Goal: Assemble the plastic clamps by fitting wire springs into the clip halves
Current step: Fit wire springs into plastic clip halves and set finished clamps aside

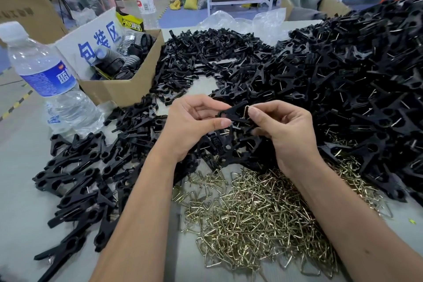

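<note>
At the bottom centre of the frame lies a loose heap of wire springs [258, 213], brass-coloured bent triangles spread on the table [20, 167]. Just above it, mid-frame, the left hand [194, 123] pinches a black clamp [235, 113] between thumb and forefinger, while the right hand [281, 126] pinches a single spring [247, 110] against the clamp's upper edge. To seat it well, the left hand should probably hold both clip halves aligned and steady while the right presses the spring's ends squarely into their slots; a skewed push could let the wire slip. Finished clamps [75, 190] lie at lower left, and a large black pile [343, 80] fills the right. At upper left, an open cardboard box [119, 89] holds ribbed black-and-grey parts, beside a water bottle [45, 75].
</note>
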`<state>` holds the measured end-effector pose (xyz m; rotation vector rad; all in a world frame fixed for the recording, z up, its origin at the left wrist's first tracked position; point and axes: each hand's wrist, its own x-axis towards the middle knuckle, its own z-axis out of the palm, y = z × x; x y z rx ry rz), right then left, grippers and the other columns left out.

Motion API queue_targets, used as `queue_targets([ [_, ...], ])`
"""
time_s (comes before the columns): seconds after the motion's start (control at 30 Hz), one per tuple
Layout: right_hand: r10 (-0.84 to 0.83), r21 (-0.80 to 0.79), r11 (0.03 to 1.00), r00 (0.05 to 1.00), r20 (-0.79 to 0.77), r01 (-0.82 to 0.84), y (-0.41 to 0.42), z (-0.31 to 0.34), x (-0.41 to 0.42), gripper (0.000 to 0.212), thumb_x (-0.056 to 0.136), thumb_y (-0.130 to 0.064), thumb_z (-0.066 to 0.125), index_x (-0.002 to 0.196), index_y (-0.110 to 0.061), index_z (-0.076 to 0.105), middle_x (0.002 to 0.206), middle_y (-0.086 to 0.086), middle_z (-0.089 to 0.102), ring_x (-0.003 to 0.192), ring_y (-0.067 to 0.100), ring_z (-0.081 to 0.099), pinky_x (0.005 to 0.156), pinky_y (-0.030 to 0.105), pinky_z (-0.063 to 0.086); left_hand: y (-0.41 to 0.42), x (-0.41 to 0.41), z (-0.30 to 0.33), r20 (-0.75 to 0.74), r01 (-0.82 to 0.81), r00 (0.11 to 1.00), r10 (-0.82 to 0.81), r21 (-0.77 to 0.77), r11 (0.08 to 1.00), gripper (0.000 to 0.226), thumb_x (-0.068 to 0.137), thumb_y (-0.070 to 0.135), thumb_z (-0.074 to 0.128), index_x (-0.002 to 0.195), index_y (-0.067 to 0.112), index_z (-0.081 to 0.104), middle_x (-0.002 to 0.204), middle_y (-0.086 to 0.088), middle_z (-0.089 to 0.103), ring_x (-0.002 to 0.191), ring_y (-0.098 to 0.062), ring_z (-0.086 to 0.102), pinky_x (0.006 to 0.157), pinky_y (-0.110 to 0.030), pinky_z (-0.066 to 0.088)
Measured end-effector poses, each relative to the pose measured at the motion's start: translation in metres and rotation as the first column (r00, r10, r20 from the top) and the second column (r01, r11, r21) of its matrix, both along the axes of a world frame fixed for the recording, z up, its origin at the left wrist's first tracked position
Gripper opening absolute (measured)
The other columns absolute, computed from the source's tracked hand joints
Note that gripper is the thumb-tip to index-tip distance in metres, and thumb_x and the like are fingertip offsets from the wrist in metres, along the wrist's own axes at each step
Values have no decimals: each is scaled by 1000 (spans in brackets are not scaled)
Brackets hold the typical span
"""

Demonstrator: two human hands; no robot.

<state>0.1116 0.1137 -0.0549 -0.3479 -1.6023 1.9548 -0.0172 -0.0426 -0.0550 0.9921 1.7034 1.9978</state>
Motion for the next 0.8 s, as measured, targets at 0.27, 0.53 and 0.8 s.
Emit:
queue_targets([
  [0.27,-76,-146,986,996,52,83,-5,1,-1,12,85,-7,82,75,-14,80,72,4,72,59,10,59,50,19,46,8,5,-1,14,10,1000,-10,14,1000,32,64,0,87,93,6,76,94,-15,79,86,-22,76,79,-29,61],
  [0.53,-160,-249,951,980,117,185,-13,3,0,16,82,-7,84,69,-16,80,75,4,77,58,8,65,47,18,46,13,9,0,-24,28,999,-28,-27,999,30,63,1,88,88,8,74,86,-10,77,81,-25,75,79,-33,63],
  [0.8,-113,-109,986,982,152,130,-12,8,2,13,88,-12,81,76,-12,78,79,7,76,67,14,69,52,23,52,11,6,-3,-15,-36,999,36,-20,999,31,63,4,89,91,4,75,87,-16,78,81,-27,76,77,-31,62],
])
